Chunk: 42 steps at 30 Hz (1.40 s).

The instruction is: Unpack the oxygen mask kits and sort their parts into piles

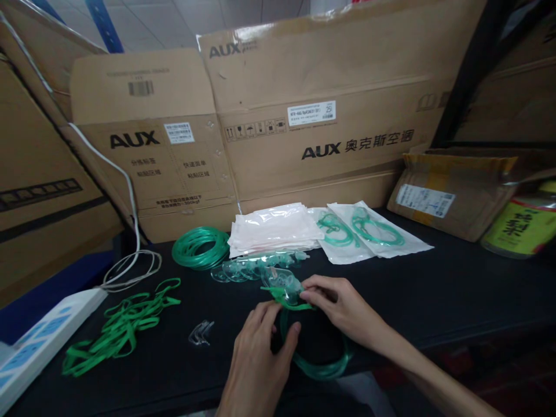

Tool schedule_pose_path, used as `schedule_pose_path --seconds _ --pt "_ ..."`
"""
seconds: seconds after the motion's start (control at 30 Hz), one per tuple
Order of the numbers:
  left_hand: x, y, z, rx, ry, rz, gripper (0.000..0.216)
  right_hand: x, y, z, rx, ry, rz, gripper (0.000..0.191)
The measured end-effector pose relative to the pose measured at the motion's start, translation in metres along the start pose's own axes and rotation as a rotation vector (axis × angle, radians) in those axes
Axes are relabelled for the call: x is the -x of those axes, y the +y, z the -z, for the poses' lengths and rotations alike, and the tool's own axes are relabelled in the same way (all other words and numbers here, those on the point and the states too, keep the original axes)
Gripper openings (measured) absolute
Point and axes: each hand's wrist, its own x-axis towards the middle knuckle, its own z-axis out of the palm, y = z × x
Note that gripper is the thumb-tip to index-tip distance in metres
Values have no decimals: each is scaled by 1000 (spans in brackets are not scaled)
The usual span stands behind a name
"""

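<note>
Step in hand looks like assembly: left hand (256, 359) and right hand (343, 310) both pinch a clear oxygen mask (284, 286) with green strap, its coiled tubing (319, 362) looped beneath them. Likely needs fine fingertip seating. Empty pouches (273, 229) lie beyond.

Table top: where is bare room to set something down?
Bare: the dark table right of the right hand, between the sealed pouches and the front edge. Crowded: left, with green straps, tubing coil, power strip.
</note>
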Motion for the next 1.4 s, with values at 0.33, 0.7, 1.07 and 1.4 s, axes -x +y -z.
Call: schedule_pose_path --seconds 0.33,0.7,1.07,1.4 --pt "-8 -35 55 356 -19 244 52 1 -2 2 -160 -85 -35 30" --pt "-55 19 65 28 -350 -198 22 0 0 3 -182 -112 31 24" --pt "-58 8 55 -35 -349 -367 14 1 6 2 31 -98 144 19" --pt "-54 10 61 -78 -356 -388 14 3 -1 -2 176 -82 161 23"
